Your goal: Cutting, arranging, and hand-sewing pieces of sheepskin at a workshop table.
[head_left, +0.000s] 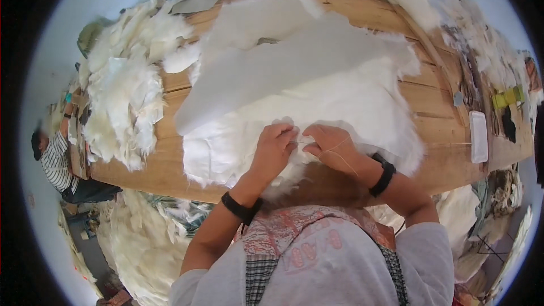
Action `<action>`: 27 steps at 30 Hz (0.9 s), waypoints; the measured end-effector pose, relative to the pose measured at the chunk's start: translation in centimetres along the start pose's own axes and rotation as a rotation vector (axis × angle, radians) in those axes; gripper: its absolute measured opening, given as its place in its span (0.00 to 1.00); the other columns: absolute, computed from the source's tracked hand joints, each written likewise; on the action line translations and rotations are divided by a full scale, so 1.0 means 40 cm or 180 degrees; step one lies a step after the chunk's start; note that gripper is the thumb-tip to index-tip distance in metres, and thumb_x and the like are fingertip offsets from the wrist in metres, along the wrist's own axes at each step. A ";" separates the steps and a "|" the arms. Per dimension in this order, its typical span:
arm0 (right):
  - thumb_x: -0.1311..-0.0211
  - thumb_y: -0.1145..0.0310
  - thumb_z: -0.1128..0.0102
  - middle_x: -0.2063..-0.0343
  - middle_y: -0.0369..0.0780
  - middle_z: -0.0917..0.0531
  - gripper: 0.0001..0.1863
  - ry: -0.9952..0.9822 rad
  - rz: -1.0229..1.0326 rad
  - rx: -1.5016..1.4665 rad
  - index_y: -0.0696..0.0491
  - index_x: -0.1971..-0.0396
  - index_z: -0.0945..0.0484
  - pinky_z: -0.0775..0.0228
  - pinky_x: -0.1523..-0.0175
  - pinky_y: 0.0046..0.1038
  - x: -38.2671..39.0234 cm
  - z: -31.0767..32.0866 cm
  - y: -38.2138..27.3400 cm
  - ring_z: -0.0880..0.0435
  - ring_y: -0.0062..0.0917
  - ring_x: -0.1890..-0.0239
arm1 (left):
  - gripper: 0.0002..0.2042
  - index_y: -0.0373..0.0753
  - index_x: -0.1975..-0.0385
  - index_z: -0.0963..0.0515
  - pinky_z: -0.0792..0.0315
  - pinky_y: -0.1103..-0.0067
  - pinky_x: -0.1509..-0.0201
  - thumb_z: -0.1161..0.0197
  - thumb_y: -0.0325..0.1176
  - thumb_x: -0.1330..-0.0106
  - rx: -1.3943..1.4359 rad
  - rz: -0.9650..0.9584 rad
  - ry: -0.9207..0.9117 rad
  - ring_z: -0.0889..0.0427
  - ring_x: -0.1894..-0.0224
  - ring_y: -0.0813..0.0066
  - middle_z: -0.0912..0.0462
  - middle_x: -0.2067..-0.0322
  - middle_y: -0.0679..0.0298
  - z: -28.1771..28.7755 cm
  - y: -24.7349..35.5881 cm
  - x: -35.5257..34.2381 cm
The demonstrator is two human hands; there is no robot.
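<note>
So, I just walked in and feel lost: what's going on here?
The person in the pale top holds a thin strand between the fingertips of the left hand and right hand, with pale thread trailing over the right; whether there is a needle is too fine to tell. Below, a fluffy white fleece, partly covered by a smooth grey-white sheet, lies spread on a brown wooden table. Off to the left is another person in a black-and-white striped shirt.

Below and right of the left hand, I see pink lettering on the white shirt; I cannot read it.
</note>
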State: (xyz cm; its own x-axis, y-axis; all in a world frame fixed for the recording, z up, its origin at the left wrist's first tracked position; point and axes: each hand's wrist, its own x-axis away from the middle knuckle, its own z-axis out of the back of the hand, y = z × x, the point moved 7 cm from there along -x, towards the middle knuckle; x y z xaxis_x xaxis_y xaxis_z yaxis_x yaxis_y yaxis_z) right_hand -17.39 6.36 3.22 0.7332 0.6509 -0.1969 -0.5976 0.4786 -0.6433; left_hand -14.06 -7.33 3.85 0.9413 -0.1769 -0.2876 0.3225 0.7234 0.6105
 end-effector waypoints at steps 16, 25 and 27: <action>0.48 0.64 0.40 0.73 0.38 0.22 0.07 -0.0109 0.0393 0.0916 0.50 0.71 0.24 0.30 0.70 0.34 -0.022 -0.016 -0.011 0.22 0.34 0.73 | 0.09 0.39 0.69 0.22 0.32 0.68 0.60 0.35 0.24 0.50 0.0162 -0.0408 0.0283 0.28 0.62 0.58 0.26 0.64 0.61 -0.012 -0.045 -0.014; 0.45 0.68 0.43 0.78 0.41 0.23 0.05 -0.0006 0.0550 0.0586 0.53 0.71 0.24 0.30 0.71 0.34 -0.028 0.015 -0.041 0.22 0.35 0.74 | 0.07 0.41 0.72 0.20 0.32 0.71 0.62 0.34 0.25 0.52 0.0449 -0.0402 0.0373 0.27 0.65 0.61 0.25 0.69 0.63 -0.008 -0.048 -0.014; 0.41 0.68 0.45 0.76 0.43 0.22 0.07 -0.0446 -0.0847 -0.0622 0.55 0.66 0.26 0.30 0.69 0.32 -0.055 0.051 0.001 0.22 0.36 0.74 | 0.07 0.41 0.72 0.20 0.33 0.71 0.62 0.33 0.25 0.53 0.0396 -0.0297 0.0346 0.27 0.65 0.62 0.25 0.70 0.63 -0.011 -0.061 -0.011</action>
State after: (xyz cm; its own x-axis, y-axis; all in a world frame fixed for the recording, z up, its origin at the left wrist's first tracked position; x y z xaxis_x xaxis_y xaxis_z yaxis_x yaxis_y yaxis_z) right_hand -19.67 6.15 5.13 0.7951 0.5996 0.0914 -0.3083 0.5293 -0.7905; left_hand -15.32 -8.74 2.17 0.8925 -0.1612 -0.4212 0.4241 0.6179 0.6621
